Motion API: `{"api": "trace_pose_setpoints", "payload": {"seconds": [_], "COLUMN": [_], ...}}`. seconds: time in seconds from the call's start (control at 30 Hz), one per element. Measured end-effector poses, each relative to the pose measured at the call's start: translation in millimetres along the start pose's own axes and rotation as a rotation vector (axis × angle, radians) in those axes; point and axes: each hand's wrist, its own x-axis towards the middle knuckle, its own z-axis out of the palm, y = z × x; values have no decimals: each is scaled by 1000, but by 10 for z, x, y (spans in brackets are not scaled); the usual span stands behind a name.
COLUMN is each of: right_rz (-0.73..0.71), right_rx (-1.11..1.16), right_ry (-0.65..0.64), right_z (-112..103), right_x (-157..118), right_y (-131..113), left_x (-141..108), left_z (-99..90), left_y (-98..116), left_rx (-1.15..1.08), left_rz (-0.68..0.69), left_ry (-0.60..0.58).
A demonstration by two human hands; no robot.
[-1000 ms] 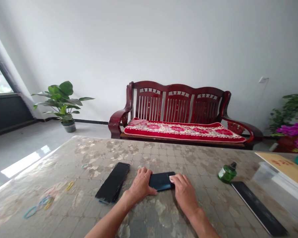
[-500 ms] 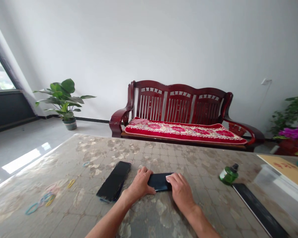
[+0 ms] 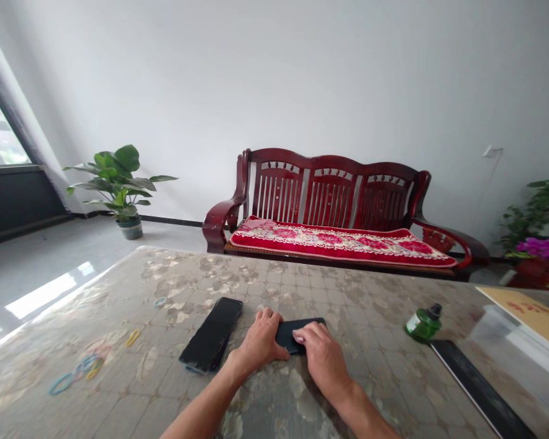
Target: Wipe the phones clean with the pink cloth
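Observation:
A dark smartphone lies flat on the patterned tablecloth, its long side running left to right. My left hand grips its left end, thumb at the near edge and fingers at the far edge. Over the phone's right half, my right hand presses down with fingers pinched together. A bit of something small and white shows at its fingertips; most of it is hidden, so its kind cannot be made out. Left of my left hand lies a stack of phones, the top one with its black screen up.
Colourful rubber bands are scattered at the left. To the right stand a green bottle with a black cap, a long black strip and a clear plastic box. A wooden bench is beyond the table.
My right hand has slid left across the phone, from its right end toward the middle. More of the phone's right end shows. The left hand keeps its hold.

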Motion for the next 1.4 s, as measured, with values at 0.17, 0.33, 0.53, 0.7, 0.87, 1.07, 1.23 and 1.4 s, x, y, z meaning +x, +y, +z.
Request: {"api": "trace_pose_setpoints", "payload": {"seconds": [0.17,0.33,0.53,0.7,0.87,1.07,1.23,1.4], "right_rz": [116,103,69,53,-6,-136,-94,-25], "right_rx": [199,275,230,-8,-136,-164,-163,-197], "right_ry": [52,78,218,253,161,61,107,185], "right_z": [-77,-69,-282,-434,-342,-242,-383,-482], "right_x": [-130,-179,-22,155,196,217,151,80], "right_y": [140,133,214,266,42,-265,-58,166], "left_x": [7,-36,-116,-136,-138,-152,-149,-140], "left_z": [27,46,-17,-55,-39,-85,-111,-121], "left_y": [38,90,150,180,194,228,210,216], "left_rx": [-16,-60,-125,-170,-173,-161,-162,-155], "left_rz": [-12,-3,43,76,85,41,39,23], "left_ry": [16,53,100,148,206,194,189,164]}}
